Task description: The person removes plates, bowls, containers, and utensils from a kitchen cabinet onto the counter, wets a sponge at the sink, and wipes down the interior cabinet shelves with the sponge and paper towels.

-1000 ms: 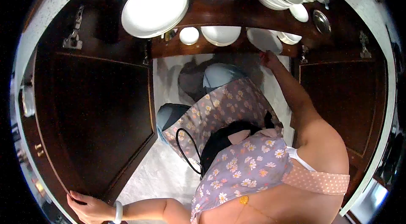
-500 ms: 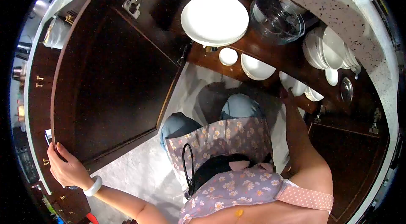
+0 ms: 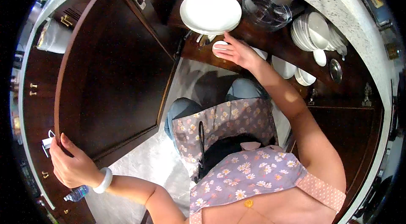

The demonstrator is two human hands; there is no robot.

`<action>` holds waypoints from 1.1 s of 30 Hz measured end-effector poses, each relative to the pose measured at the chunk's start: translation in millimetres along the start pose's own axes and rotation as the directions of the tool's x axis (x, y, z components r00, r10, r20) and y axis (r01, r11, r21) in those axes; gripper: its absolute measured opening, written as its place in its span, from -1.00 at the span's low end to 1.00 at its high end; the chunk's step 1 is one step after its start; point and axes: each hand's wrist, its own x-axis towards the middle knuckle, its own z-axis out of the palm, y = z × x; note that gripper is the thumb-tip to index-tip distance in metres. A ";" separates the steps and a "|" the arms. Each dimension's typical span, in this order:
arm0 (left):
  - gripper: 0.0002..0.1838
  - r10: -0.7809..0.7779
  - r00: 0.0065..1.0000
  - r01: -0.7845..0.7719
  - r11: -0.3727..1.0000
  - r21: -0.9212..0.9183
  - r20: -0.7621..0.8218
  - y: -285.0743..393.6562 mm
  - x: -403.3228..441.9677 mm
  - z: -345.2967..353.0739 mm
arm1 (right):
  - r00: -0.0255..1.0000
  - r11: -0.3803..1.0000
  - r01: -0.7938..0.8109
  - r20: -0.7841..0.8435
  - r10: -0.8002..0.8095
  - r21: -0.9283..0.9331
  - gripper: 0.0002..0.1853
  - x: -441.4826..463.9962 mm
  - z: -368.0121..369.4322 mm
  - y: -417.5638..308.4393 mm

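My left hand [image 3: 74, 162] is closed round the edge of the dark wooden cabinet door [image 3: 118, 76], thumb on the inner face. The door stands swung out to the left. My right hand [image 3: 241, 53] reaches into the cabinet with its fingers stretched out, over a small white bowl [image 3: 219, 47]; whether they touch it I cannot tell. Just above the hand, a stack of white plates [image 3: 210, 10] sits on the shelf. A larger white bowl [image 3: 261, 53] is partly hidden behind my hand.
Clear glass bowls [image 3: 264, 12] and a stack of white bowls [image 3: 311, 31] stand to the right, with a white spoon [image 3: 319, 58] and a glass lid [image 3: 335, 71]. More white bowls [image 3: 283, 67] line the front. A plastic bottle [image 3: 77, 193] lies at lower left.
My right hand has come from the bowls at the right, up and left to the small white bowl, fingers now spread. My left hand stays on the door; the view has shifted slightly.
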 end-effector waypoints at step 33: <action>-0.69 -0.097 0.995 0.099 0.982 -0.164 0.018 9.8 24.4 -56.4 | 0.990 0.898 -0.143 -0.076 0.122 -0.417 -0.51 -274.6 53.8 -109.6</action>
